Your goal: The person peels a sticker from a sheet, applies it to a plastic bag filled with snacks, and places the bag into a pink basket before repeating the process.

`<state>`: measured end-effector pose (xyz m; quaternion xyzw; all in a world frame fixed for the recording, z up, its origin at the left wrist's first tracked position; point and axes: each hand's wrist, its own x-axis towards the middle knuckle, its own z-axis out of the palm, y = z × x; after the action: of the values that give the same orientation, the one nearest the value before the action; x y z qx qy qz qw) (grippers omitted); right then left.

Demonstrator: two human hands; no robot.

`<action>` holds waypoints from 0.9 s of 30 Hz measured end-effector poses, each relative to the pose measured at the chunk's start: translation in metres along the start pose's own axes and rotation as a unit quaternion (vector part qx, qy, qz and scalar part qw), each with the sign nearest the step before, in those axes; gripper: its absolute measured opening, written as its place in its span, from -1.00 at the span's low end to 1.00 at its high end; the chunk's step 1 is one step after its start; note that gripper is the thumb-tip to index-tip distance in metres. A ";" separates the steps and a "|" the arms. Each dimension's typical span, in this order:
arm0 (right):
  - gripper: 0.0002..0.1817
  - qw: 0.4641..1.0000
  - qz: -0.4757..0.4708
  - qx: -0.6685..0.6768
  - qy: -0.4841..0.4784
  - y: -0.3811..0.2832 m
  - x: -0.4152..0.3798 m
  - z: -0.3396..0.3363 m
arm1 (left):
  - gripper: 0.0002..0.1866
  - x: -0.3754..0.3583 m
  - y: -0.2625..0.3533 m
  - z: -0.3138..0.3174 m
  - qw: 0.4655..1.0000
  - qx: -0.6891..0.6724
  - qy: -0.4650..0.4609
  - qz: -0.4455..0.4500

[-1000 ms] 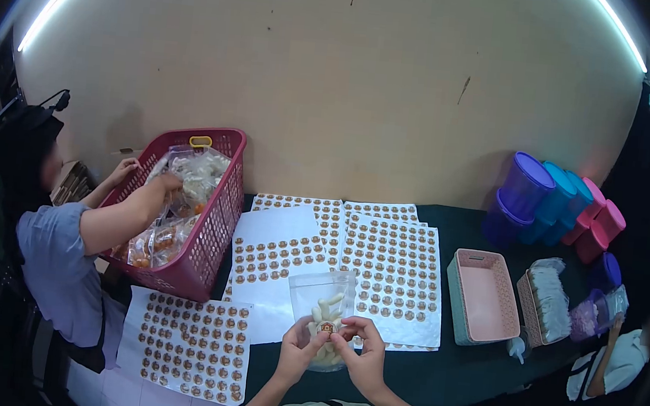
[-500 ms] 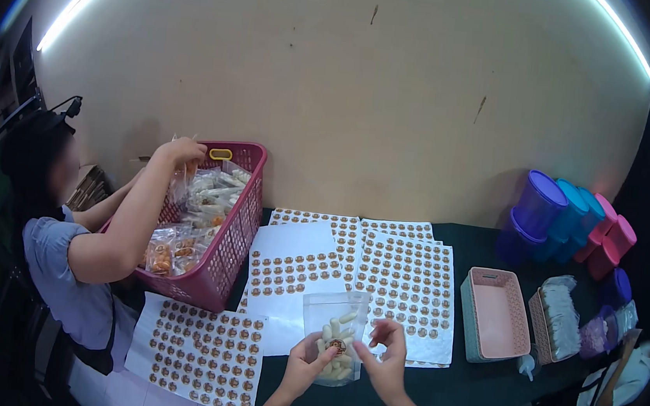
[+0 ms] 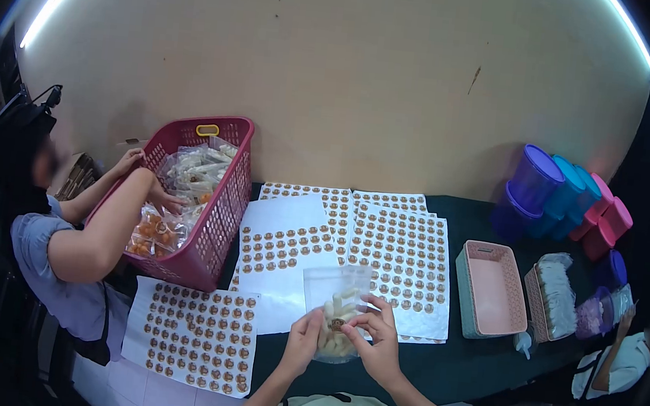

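A clear plastic pouch (image 3: 334, 288) with pale, finger-shaped pieces inside is upright in front of me, over the table's near edge. On its front is a small round brown sticker (image 3: 337, 325). My left hand (image 3: 302, 340) grips the pouch's left side, thumb in front. My right hand (image 3: 377, 341) is on the right side, its fingertips pressed at the sticker and the pouch front. Just behind the pouch lie white sheets with rows of round brown stickers (image 3: 401, 261), one sheet (image 3: 285, 208) partly bare. Another sticker sheet (image 3: 191, 335) is to the left.
At the left, a person (image 3: 69, 257) reaches into a dark pink basket (image 3: 207, 250) of filled bags. To the right are a pink-lined basket (image 3: 493, 293), a basket of clear bags (image 3: 558, 300), and purple (image 3: 535, 176), blue and pink containers. Another person (image 3: 623, 361) is at the far right.
My right fingers have closed in onto the sticker and pouch. The person at the left has lowered a hand within the basket. The whole view has shifted slightly.
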<state>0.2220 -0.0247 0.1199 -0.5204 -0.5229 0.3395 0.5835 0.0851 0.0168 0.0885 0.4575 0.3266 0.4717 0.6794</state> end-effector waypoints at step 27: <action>-0.76 0.994 -0.041 -0.096 -0.026 0.012 0.014 0.003 | -0.65 0.002 0.012 -0.006 0.999 0.027 -0.018 -0.030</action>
<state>0.2240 -0.0081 0.1116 -0.5430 -0.5887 0.2772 0.5308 0.0769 0.0225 0.0972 0.4744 0.3399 0.4339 0.6864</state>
